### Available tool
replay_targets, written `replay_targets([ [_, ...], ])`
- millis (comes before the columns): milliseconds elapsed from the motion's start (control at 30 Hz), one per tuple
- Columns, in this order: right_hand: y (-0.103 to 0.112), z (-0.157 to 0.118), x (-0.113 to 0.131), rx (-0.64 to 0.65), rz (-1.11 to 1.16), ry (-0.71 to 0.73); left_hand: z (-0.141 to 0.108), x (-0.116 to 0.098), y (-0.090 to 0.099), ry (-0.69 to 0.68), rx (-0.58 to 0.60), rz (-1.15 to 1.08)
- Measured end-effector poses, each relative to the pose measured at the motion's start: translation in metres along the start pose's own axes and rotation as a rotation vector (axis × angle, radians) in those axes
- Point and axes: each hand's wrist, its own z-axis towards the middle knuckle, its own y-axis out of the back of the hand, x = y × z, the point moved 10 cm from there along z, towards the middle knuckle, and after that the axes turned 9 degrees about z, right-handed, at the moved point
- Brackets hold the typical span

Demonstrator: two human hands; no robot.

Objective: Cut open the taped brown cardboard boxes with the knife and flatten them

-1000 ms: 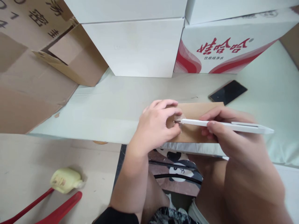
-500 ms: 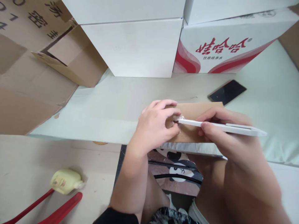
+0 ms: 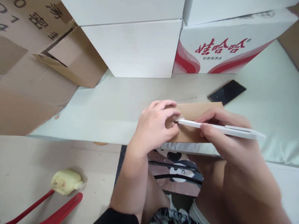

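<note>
A flat brown cardboard piece (image 3: 193, 110) lies at the near edge of the pale green cloth. My left hand (image 3: 156, 124) rests on its left part, thumb and fingers curved around a small clear, shiny thing (image 3: 178, 118) whose shape I cannot make out. Between thumb and fingers, my right hand (image 3: 224, 127) grips a white pen (image 3: 191, 123). The pen's dark tip points left and meets the small clear thing or the cardboard just below it; which one is hidden.
White boxes (image 3: 140, 49) and a red-and-white printed box (image 3: 210, 46) stand behind. A black phone (image 3: 227, 92) lies at the right. Brown cartons (image 3: 35, 81) fill the left. Below on the floor are a yellow bottle (image 3: 65, 182) and red bars (image 3: 63, 208).
The pen and my right hand have shifted very slightly, the pen's back end a little lower and to the left. My left hand keeps its place.
</note>
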Motion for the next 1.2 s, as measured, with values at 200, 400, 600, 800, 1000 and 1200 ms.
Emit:
replay_targets([
  [200,0.006,-0.001,-0.003,-0.09,0.068,-0.055,0.0,0.0,0.001,0.003,-0.008,-0.007],
  [400,0.008,-0.007,-0.004,-0.169,0.104,-0.124,-0.001,0.0,0.0,-0.005,-0.01,-0.009],
  [600,0.012,-0.009,-0.009,-0.21,0.146,-0.115,-0.001,0.0,-0.001,-0.01,-0.012,-0.012],
  [800,0.016,-0.004,-0.017,-0.157,0.189,-0.059,-0.001,0.002,-0.002,-0.003,-0.008,-0.009],
  [1000,0.014,-0.002,-0.016,-0.094,0.166,-0.03,-0.001,0.001,-0.001,-0.011,-0.02,-0.005],
  [1200,0.007,0.002,-0.007,-0.016,0.089,0.005,-0.001,0.001,0.0,-0.003,-0.017,0.007],
])
